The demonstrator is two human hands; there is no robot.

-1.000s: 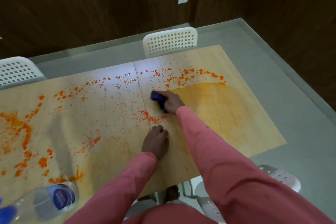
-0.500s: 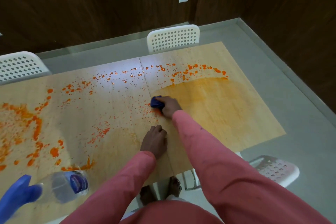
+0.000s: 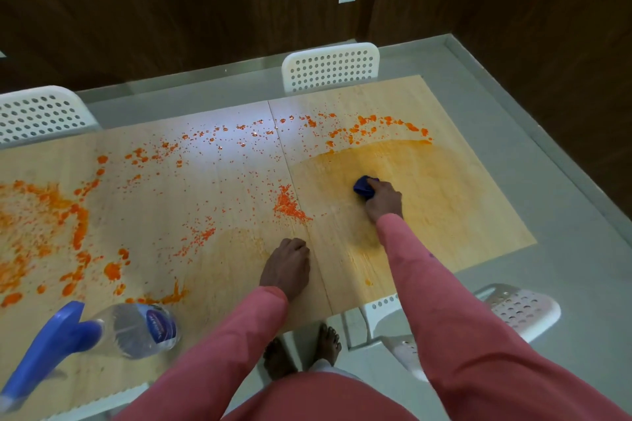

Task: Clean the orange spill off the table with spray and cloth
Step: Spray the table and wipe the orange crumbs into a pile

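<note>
Gripping a bunched dark-blue cloth (image 3: 364, 187), my right hand (image 3: 384, 200) presses it onto the pale wooden surface (image 3: 478, 215) right of centre, inside a smeared orange film. My left hand (image 3: 286, 266) rests at lower centre with fingers curled under, holding nothing. Orange spill splatter (image 3: 289, 204) dots the middle and thickens toward the left edge. A clear plastic spray bottle with a blue trigger head (image 3: 102, 335) lies on its side at lower left.

On the table (image 3: 461, 215), the cloth (image 3: 364, 187) lies right of the spill (image 3: 287, 203), spray bottle (image 3: 136, 330) near-left.
</note>
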